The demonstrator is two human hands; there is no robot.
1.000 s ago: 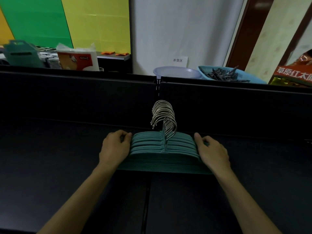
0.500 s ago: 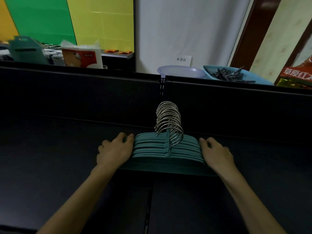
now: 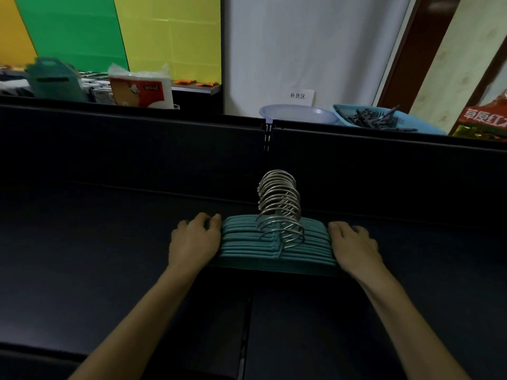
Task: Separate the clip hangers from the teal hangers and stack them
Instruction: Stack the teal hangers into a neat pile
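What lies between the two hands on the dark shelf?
In the head view, the stack of teal hangers fills the gap between the left hand and right hand, its metal hooks rising above.

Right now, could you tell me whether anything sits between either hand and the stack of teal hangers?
Nothing visible does. The left hand rests against the left end of the teal hangers, and the right hand against the right end, on the dark shelf.

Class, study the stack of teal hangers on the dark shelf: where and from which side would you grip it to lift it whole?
Grip the stack of teal hangers at its two shoulder ends, one hand from each side, as the left hand and right hand sit now. The hooks fan loosely, so they probably give a poorer hold.
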